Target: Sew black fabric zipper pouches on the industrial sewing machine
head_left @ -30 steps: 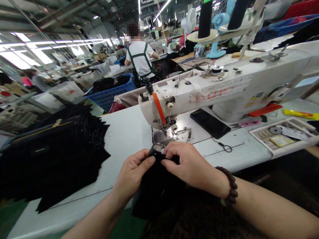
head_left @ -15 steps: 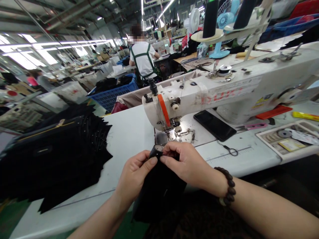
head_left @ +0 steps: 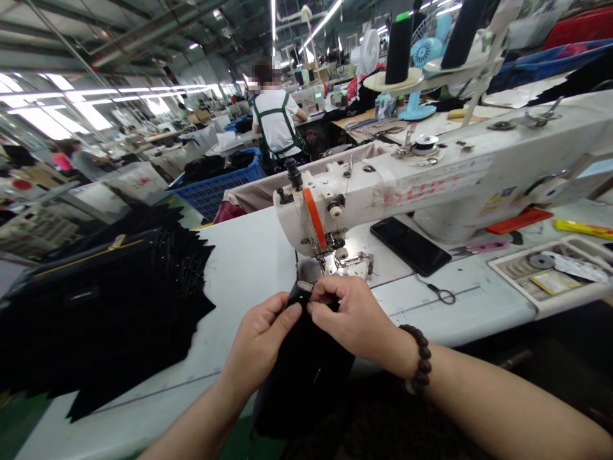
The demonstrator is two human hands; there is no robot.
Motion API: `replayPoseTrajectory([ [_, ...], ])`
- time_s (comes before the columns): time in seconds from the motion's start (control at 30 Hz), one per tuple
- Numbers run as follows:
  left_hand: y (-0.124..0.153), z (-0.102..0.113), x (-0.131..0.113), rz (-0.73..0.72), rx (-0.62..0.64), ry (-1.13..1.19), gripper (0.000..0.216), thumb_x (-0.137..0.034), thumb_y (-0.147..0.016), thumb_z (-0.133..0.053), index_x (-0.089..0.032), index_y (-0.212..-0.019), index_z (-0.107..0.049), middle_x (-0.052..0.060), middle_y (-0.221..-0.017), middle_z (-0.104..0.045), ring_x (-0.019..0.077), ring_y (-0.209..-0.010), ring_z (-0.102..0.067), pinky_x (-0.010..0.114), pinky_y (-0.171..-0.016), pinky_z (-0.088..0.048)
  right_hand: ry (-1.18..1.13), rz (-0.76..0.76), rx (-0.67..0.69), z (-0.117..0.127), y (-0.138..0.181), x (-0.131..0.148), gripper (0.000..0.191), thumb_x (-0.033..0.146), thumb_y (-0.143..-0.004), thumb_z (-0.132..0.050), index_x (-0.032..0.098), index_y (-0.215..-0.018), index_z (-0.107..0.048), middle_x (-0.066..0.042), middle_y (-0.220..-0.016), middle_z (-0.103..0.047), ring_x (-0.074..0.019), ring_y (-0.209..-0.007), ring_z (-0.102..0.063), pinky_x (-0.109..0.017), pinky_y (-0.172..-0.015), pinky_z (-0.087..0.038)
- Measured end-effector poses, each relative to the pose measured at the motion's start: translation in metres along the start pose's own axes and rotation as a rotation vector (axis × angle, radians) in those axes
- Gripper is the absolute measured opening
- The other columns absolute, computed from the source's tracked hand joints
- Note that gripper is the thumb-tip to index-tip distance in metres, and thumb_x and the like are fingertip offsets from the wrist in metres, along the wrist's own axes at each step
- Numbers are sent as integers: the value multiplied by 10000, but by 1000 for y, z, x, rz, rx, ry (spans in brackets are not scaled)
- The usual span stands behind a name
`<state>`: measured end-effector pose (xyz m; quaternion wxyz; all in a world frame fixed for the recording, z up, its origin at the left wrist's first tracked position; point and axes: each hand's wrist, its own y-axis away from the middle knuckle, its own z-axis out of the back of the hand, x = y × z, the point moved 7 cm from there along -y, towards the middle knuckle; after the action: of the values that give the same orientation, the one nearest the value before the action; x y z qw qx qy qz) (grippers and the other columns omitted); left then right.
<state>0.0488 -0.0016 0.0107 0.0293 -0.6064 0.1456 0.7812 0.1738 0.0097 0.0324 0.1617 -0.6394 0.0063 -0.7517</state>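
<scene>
Between my hands hangs a black fabric piece (head_left: 306, 370), its upper end folded into a small loop just in front of the sewing machine's needle area. My left hand (head_left: 261, 332) pinches the loop's left side, thumb on top. From the right, my right hand (head_left: 347, 313) grips the same edge between thumb and fingers; a dark beaded bracelet circles that wrist. The white sewing machine (head_left: 316, 211) stands right behind, with an orange strip on its head. The lower part of the fabric drops over the table's front edge toward my lap.
A stack of black fabric pieces (head_left: 110, 306) with zippers covers the table's left side. On the right lie a phone (head_left: 409, 246), small thread snips (head_left: 440, 292) and a parts tray (head_left: 550, 275). Behind are a blue crate (head_left: 220, 185) and a co-worker (head_left: 278, 118) facing away.
My right hand and wrist have shifted slightly left, and the loop's opening has turned a little. Both hands keep their hold on the black fabric. The view has moved slightly.
</scene>
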Motion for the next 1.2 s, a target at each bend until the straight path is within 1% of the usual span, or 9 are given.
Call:
replayPoseTrajectory([
  [0.2,1,2,-32,-190,-92,-494,238,-346,-822,-449,-158,-872,-586,14,-780,-638,169,-722,-574,252,-672,-417,-44,-34,-24,-1,-1,-3,121,114,-670,-493,163,-559,-487,67,-482,-428,-67,-476,-397,-174,-452,-298],
  [0.33,1,14,-45,-277,-171,-707,253,-357,-834,-404,-164,-817,-567,13,-726,-613,169,-683,-556,258,-649,-400,-21,-18,33,2,4,-4,13,163,-724,-528,168,-737,-528,38,-629,-536,-92,-588,-485,-197,-552,-373],
  [0.4,1,21,-51,-286,-191,-782,270,-373,-834,-389,-168,-783,-557,7,-686,-593,168,-652,-546,261,-630,-392,22,-1,69,4,7,-5,84,146,-717,-538,177,-790,-509,35,-676,-544,-99,-624,-495,-210,-586,-381],
  [0.57,2,29,-58,-293,-172,-898,303,-398,-842,-353,-175,-760,-542,10,-671,-570,172,-649,-535,270,-634,-384,88,-71,207,1,13,-17,17,185,-744,-532,174,-731,-532,32,-635,-534,-109,-608,-478,-222,-564,-355],
  [0.67,3,27,-58,-294,-154,-934,307,-396,-847,-340,-174,-750,-529,16,-669,-560,174,-646,-528,275,-632,-377,78,-113,203,1,13,-20,83,192,-732,-541,159,-656,-542,33,-587,-511,-101,-577,-446,-218,-544,-334],
  [0.8,2,24,-61,-301,-131,-981,286,-378,-843,-344,-176,-726,-510,15,-648,-545,176,-633,-517,278,-620,-365,-24,-283,194,-2,15,-32,143,222,-678,-585,152,-576,-514,51,-498,-448,-78,-483,-373,-202,-457,-269],
  [0.9,-1,23,-64,-299,-113,-1023,279,-374,-840,-344,-179,-705,-492,20,-645,-544,183,-632,-516,286,-618,-360,-84,-329,161,-4,16,-38,198,249,-649,-605,164,-542,-463,60,-472,-424,-68,-452,-345,-195,-427,-229],
  [1.07,-15,23,-57,-262,-60,-1084,252,-342,-837,-347,-180,-711,-491,37,-674,-562,197,-667,-532,296,-636,-364,4,-269,63,-4,17,-42,246,201,-640,-607,182,-530,-389,78,-463,-377,-62,-440,-326,-188,-420,-226],
  [1.2,-36,20,-39,-213,18,-1083,214,-297,-822,-364,-174,-710,-499,46,-675,-576,198,-673,-549,291,-630,-373,71,-96,18,-6,16,-43,176,110,-647,-603,186,-730,-468,92,-544,-388,-65,-472,-358,-175,-445,-281],
])
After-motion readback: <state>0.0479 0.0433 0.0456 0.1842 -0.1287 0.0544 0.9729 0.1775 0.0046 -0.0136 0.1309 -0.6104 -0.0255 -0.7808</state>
